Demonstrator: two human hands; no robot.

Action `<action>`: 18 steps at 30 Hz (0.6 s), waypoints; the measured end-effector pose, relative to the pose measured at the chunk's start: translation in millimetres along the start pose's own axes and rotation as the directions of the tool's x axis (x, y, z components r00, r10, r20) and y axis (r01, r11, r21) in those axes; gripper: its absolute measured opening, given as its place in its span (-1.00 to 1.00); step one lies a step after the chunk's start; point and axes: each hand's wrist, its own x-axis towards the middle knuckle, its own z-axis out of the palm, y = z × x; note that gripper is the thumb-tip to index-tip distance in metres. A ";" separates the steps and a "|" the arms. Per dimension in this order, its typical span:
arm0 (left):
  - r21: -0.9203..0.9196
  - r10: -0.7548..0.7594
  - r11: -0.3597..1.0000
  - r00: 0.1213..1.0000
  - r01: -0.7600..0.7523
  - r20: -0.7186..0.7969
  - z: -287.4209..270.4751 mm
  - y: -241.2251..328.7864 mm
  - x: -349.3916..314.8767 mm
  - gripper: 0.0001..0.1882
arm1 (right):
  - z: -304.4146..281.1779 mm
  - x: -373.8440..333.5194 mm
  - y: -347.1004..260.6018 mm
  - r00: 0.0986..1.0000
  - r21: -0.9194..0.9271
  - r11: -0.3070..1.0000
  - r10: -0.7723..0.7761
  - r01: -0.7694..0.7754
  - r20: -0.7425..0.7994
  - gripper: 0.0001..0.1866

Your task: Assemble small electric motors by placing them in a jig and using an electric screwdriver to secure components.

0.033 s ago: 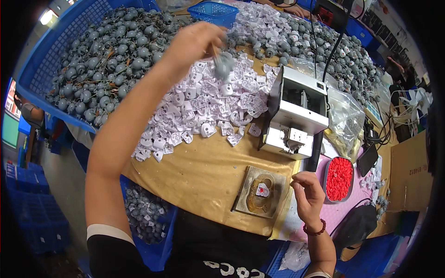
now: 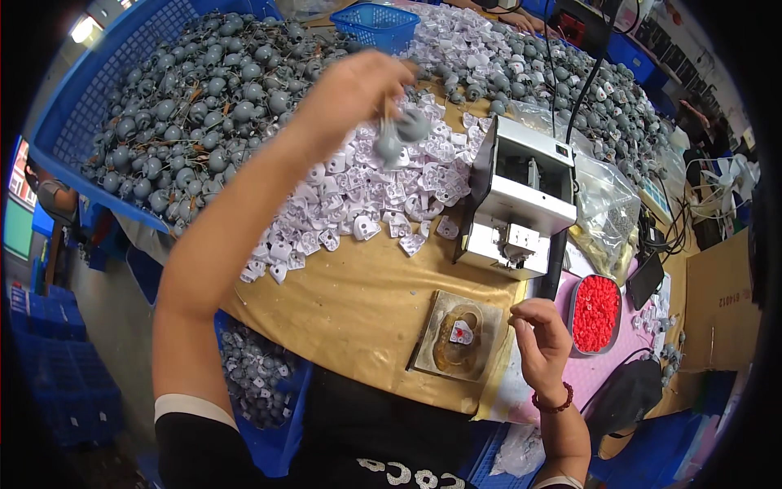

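My left hand is closed above the pile of white plastic pieces, my arm stretched across the table. From its fingers dangle grey ball-shaped parts, a little blurred, hanging by thin strands. At the right, my right hand is in a pinch, thumb and forefinger together; what it holds, if anything, is too small to make out. Just left of it lies a square metal fixture with an oval recess. In that recess sits a white plastic piece with a small red part on it.
A big blue basket heaped with grey balls stands at the left. A small machine is beyond the fixture, and a tray of red parts lies right of my right hand. More grey parts spread across the back.
My left hand has shifted slightly to the right and down, and the grey parts swing below it. My right hand stays in place.
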 end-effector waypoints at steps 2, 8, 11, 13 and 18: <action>0.062 -0.067 0.996 0.987 0.059 0.143 24.7 -3.2 -32.0 -0.76 | 10.6 17.2 -21.2 0.997 0.079 0.995 -0.061 0.057 0.051 -0.73; 0.198 0.303 0.905 0.896 -0.377 0.324 86.7 -52.8 -142.0 -0.92 | 55.1 48.9 -65.3 0.980 0.467 0.864 0.130 -0.188 0.153 -0.54; 0.485 0.533 0.625 0.788 -0.611 0.307 93.4 -52.5 -175.8 -0.85 | 50.9 37.6 -56.3 0.958 0.457 0.846 0.197 -0.274 0.209 -0.56; 0.471 0.541 0.649 0.798 -0.597 0.266 83.7 -62.4 -186.9 -0.53 | 44.2 30.7 -55.7 0.956 0.392 0.884 0.169 -0.255 0.240 -0.60; 0.270 0.413 0.822 0.851 -0.502 0.324 82.4 -80.3 -181.9 -0.23 | 35.3 29.1 -82.5 0.892 0.205 0.948 0.135 -0.243 0.432 -0.65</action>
